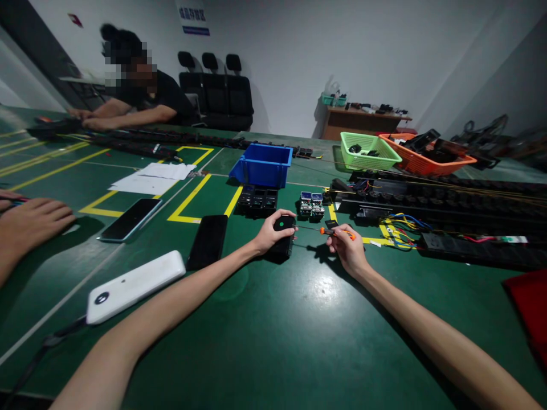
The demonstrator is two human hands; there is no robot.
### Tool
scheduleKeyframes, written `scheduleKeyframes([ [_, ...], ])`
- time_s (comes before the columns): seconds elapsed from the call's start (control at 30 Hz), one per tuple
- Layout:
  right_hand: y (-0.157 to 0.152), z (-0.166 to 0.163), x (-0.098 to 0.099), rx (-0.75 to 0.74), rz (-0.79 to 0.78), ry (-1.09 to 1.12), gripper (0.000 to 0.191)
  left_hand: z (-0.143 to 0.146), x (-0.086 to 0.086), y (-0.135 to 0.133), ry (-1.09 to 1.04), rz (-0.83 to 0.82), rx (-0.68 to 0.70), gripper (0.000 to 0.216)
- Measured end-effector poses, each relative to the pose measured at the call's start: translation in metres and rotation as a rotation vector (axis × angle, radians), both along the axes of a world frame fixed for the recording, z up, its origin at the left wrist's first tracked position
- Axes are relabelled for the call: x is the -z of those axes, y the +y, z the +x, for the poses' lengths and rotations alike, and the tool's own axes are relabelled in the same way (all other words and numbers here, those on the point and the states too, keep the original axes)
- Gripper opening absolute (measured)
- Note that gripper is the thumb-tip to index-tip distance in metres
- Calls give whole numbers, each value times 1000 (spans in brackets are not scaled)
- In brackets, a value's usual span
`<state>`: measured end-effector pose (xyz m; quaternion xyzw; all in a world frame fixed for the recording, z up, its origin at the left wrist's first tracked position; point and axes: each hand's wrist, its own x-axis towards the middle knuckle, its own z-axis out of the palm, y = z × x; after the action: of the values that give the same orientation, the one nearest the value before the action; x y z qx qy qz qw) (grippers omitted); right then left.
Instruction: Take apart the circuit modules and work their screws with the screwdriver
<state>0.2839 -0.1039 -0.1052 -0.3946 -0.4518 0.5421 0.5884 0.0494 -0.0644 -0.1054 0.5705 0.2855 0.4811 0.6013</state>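
My left hand [273, 232] is closed around a small black box [282, 246] with a green dot on it, holding it just over the green table. In my right hand [348, 250] is a screwdriver [327, 231] with an orange and dark handle. Its thin shaft points left, and the tip is at or close to the box's right side; I cannot tell whether it touches. Beyond my hands sit several black modules [257, 199] and small circuit boards with metal connectors [311, 205].
A blue bin [267, 165] stands behind the modules. Green [370, 152] and orange [427, 162] baskets are at the back right, near long black housings [393, 199] with loose wires. Phones [208, 242] and a white power bank [137, 287] lie left. A co-worker's hand [34, 225] rests at the left edge; another person sits beyond.
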Motion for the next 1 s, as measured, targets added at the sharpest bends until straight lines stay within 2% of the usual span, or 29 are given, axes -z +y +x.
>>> scheduleKeyframes([
  [0.33, -1, 1, 1, 36, 33, -45, 21, 1, 1, 0, 22, 25, -8, 45],
  [0.47, 0, 1, -1, 115, 129, -147, 28, 1, 3, 0, 26, 30, -32, 46],
  [0.6, 3, -1, -1, 133, 196, -236, 26, 1, 5, 1, 51, 50, -52, 46],
  [0.8, 5, -3, 0, 87, 186, -132, 30, 2, 6, 2, 68, 71, -84, 46],
  [1.0, 4, -3, 0, 54, 205, -124, 32, 2, 7, 3, 97, 98, -71, 45],
])
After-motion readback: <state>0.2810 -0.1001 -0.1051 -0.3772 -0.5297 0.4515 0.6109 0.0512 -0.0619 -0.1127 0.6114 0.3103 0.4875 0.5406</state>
